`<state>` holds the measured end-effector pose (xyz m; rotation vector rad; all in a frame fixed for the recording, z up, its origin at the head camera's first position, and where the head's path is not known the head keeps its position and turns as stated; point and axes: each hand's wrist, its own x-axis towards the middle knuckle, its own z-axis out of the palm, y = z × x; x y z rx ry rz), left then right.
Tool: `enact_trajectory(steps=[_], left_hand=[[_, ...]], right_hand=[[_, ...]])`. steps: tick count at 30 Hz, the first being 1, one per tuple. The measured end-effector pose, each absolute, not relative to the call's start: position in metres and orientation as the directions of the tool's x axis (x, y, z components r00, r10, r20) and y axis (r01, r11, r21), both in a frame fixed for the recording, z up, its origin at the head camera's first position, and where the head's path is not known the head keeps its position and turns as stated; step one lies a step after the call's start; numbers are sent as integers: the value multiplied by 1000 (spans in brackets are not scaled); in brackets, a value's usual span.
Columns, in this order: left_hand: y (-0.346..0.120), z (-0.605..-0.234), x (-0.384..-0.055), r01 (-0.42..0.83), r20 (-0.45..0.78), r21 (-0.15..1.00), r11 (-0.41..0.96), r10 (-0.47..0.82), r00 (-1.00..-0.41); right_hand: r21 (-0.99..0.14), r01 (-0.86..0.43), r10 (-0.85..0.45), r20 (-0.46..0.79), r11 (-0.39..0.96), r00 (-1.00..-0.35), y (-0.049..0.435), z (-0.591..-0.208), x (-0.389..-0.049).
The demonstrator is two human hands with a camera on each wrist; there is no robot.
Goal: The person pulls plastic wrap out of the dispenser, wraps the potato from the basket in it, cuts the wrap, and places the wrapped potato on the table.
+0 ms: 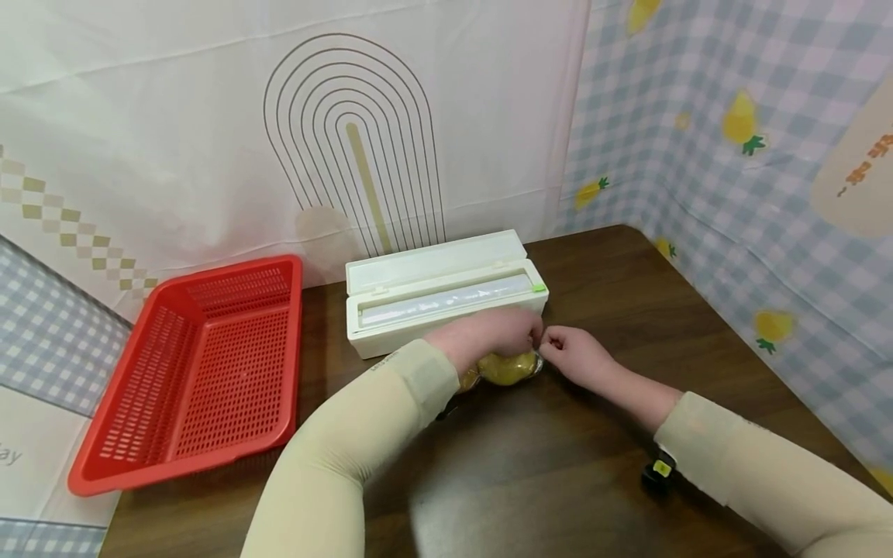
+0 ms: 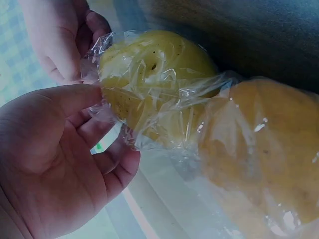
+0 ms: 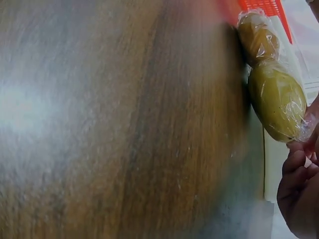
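Note:
Clear cling film (image 2: 187, 94) wraps two rounded pieces of produce in a row. One is yellow-green with dark specks (image 2: 149, 64); the other is orange-brown (image 2: 264, 134). I cannot tell their exact kind. At the yellow-green end, my left hand (image 1: 498, 329) pinches the gathered film, its thumb and fingertips against the wrap. Close beside it, my right hand (image 1: 575, 353) has curled fingers and pinches the twisted film tail. In the head view, my left hand and forearm partly hide the wrapped pair.
Behind my hands stands a white cling film dispenser (image 1: 446, 322), lid raised, a film roll (image 1: 446, 300) inside. A red plastic basket (image 1: 233, 380) sits at the left of the dark wooden table (image 1: 502, 480). Patterned cloth (image 1: 488, 116) hangs along the back and right.

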<state>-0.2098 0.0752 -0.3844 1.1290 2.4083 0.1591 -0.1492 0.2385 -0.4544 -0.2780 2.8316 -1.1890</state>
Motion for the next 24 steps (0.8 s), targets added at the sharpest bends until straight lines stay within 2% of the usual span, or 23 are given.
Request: enact_trajectory(steps=[3, 8, 13, 19, 24], left_hand=[[78, -386, -211, 717, -352, 294, 632, 769, -534], [80, -387, -209, 749, -361, 204, 630, 760, -541], [78, -388, -208, 729, -331, 213, 650, 750, -572], [72, -387, -204, 684, -289, 257, 683, 729, -620], [70, -386, -200, 709, -308, 191, 679, 727, -614]], right_hand=[[-661, -186, -212, 42, 727, -976, 238, -452, -146], [-573, -241, -264, 44, 783, -964, 236, -450, -142], [-599, -198, -245, 4, 776, -970, 234, -448, -136], [-571, -194, -196, 58, 798, -979, 230, -451, -128], [-553, -225, -205, 99, 802, -974, 227, -451, -125]])
